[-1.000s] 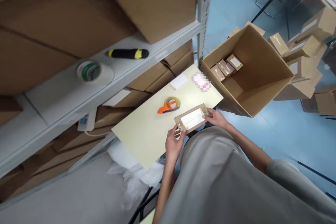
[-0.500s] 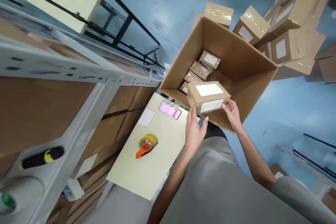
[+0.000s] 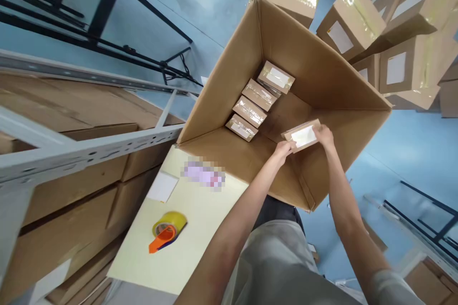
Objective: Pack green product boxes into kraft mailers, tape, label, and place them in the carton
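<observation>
A small cardboard box (image 3: 303,136) with a white label is held inside a large open carton (image 3: 347,126). My left hand (image 3: 284,149) grips its near left end, and my right hand (image 3: 323,134) has its right end. Both hands are closed on it. Along the carton's left side several small taped boxes (image 3: 249,110) lie in a row on the bottom. The underside of the held box is hidden, so I cannot tell whether it touches the carton's floor.
At left, a pale table (image 3: 143,248) carries a yellow tape roll with an orange dispenser (image 3: 168,228) and a white card (image 3: 162,187). A metal shelf (image 3: 89,152) holding cardboard boxes stands farther left. Taped boxes (image 3: 352,16) are stacked beyond the carton at the upper right.
Both hands have moved the small box from above the carton's near edge down into it, toward the right. The left hand now grips its end. The camera view has shifted as well.
</observation>
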`<state>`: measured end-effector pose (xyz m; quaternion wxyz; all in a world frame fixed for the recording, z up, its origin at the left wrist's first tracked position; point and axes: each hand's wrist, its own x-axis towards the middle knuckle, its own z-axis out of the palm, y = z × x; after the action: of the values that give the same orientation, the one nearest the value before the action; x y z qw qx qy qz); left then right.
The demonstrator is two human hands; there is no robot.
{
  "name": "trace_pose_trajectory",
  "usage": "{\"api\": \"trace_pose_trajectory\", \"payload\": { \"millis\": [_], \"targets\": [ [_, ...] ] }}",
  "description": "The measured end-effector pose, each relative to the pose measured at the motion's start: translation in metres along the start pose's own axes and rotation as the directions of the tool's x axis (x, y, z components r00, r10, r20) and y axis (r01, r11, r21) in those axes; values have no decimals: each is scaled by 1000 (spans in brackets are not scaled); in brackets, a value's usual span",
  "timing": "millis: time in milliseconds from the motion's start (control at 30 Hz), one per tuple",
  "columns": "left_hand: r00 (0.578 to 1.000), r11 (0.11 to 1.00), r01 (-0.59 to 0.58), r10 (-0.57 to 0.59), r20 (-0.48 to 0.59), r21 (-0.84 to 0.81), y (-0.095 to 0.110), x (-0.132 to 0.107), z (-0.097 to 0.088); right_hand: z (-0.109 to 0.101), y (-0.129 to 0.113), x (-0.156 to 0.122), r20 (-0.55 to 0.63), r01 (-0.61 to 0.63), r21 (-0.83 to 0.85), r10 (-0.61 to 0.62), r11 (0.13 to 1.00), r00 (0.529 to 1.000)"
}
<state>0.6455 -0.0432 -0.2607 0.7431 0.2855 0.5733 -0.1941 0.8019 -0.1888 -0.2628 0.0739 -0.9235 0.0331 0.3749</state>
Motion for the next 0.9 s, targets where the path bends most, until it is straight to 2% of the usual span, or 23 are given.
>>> {"api": "trace_pose_trajectory", "payload": {
  "millis": [133,167,233,300,367,433,567,633,700,767,833,900],
  "targets": [
    [998,978,40,-31,46,-207,34,75,16,7,-68,115,-40,188,-171,-198,967,979],
    [998,960,37,-22,55,-277,45,94,15,13,-85,139,-67,286,-178,-302,942,951],
    [998,929,-14,35,51,-370,63,128,9,27,-115,178,-82,481,-169,-499,860,863],
    [995,917,-79,97,24,-391,73,152,-1,41,-134,201,-55,593,-124,-603,795,796],
    [992,916,-119,129,2,-383,70,161,-8,52,-138,207,-52,638,-80,-643,766,764],
    [992,920,-118,130,7,-373,56,157,-9,55,-127,197,-90,644,-71,-647,762,757],
    [992,914,17,35,120,-404,19,132,11,45,-81,163,-183,588,-149,-607,795,774],
    [982,892,112,-32,185,-439,11,129,22,41,-66,160,-207,524,-196,-557,829,804],
    [972,870,177,-80,222,-460,18,138,26,42,-67,172,-184,454,-225,-495,862,849],
    [972,861,185,-91,216,-473,33,155,21,48,-81,194,-105,433,-222,-463,874,880],
    [987,866,120,-53,149,-485,50,174,6,57,-99,217,-15,485,-178,-495,856,869],
    [999,879,14,9,45,-477,59,187,-13,67,-109,228,36,553,-128,-553,824,832]
  ]
}}
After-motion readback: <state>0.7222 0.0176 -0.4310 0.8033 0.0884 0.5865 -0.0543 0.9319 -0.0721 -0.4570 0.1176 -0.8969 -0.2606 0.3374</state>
